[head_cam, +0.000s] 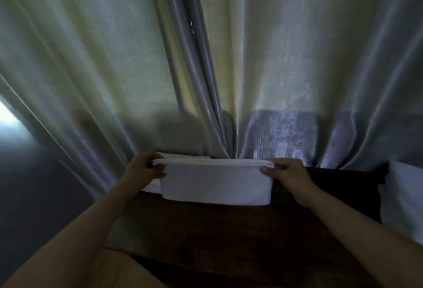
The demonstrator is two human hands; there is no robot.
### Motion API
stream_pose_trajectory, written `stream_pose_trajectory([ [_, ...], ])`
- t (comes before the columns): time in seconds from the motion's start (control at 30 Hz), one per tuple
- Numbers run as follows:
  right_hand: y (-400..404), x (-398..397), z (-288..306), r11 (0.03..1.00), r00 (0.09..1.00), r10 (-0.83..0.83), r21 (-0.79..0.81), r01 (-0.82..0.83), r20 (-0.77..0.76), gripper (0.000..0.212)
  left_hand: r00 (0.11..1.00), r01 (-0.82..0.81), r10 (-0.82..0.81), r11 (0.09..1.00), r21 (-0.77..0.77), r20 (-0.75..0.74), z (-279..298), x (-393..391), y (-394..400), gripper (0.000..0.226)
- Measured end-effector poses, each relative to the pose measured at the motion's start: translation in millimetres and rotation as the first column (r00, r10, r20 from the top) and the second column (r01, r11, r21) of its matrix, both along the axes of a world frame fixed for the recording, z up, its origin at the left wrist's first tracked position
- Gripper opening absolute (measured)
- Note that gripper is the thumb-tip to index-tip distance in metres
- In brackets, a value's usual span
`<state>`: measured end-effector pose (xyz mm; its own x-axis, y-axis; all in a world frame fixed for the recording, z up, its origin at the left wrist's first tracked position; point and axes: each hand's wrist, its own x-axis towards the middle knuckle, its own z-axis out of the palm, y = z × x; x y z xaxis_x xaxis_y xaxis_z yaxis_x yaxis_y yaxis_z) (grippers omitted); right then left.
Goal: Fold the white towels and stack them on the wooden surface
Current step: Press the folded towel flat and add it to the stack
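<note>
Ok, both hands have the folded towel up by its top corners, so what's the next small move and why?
Probably lower it forward onto the folded white towels lying behind it by the curtain. The left hand and right hand each pinch a top corner of the folded towel, which hangs over the wooden surface.

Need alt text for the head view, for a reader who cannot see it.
Two bare hands, left hand and right hand, pinch the upper corners of a folded white towel, above a dark wooden surface. Pale curtains hang behind.
</note>
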<state>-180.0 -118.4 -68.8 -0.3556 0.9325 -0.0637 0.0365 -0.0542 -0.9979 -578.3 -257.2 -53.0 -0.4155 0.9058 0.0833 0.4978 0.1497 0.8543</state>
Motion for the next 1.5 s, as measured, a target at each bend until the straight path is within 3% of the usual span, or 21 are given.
stream_pose_trajectory([
  [0.07,-1.7,-33.3,-6.6,1.0,1.0,0.022,0.006,-0.022,-0.012,0.018,1.0,-0.015,0.015,0.999,-0.032,-0.021,-1.9,-31.5,-8.0,0.041],
  [0.2,-3.9,-102.2,-24.3,0.998,0.999,0.036,-0.047,-0.037,-0.021,0.018,0.998,-0.039,0.041,0.998,-0.041,0.044,-18.0,-95.5,-5.4,0.028],
  [0.37,0.4,-170.3,-43.0,0.997,0.999,-0.033,-0.074,0.036,0.037,0.018,0.998,0.014,-0.01,0.997,-0.074,0.057,-34.0,-168.4,14.1,0.031],
  [0.63,42.0,-228.6,-63.5,0.977,0.986,-0.105,-0.172,0.127,0.131,0.018,0.987,0.138,-0.112,0.959,-0.248,0.114,-63.1,-241.4,84.4,0.006],
  [0.8,86.4,-261.1,-106.7,0.922,0.973,-0.133,-0.337,0.191,0.188,0.024,0.986,0.127,-0.076,0.92,-0.371,0.15,-106.3,-256.1,142.4,0.013],
  [0.9,105.2,-273.8,-134.1,0.909,0.944,-0.192,-0.314,0.274,0.268,0.024,0.977,0.101,-0.022,0.924,-0.37,0.213,-135.7,-257.6,169.1,0.03],
  [1.03,115.5,-279.6,-156.9,0.899,0.915,-0.243,-0.281,0.337,0.321,0.022,0.967,-0.018,0.103,0.94,-0.341,0.232,-162.9,-250.1,182.3,0.035],
  [1.2,109.7,-277.7,-165.1,0.894,0.896,-0.263,-0.258,0.366,0.359,0.018,0.976,-0.16,0.2,0.931,-0.329,0.09,-177.7,-239.2,162.7,0.037],
  [1.37,105.8,-281.3,-160.0,0.929,0.928,-0.17,-0.261,0.263,0.331,0.021,0.967,-0.095,0.188,0.891,-0.443,0.171,-177.8,-236.3,156.8,0.052],
  [1.5,101.9,-291.1,-154.1,0.946,0.915,-0.175,-0.196,0.258,0.364,0.019,0.992,-0.055,0.099,0.905,-0.422,0.081,-179.0,-229.8,160.2,0.034],
])
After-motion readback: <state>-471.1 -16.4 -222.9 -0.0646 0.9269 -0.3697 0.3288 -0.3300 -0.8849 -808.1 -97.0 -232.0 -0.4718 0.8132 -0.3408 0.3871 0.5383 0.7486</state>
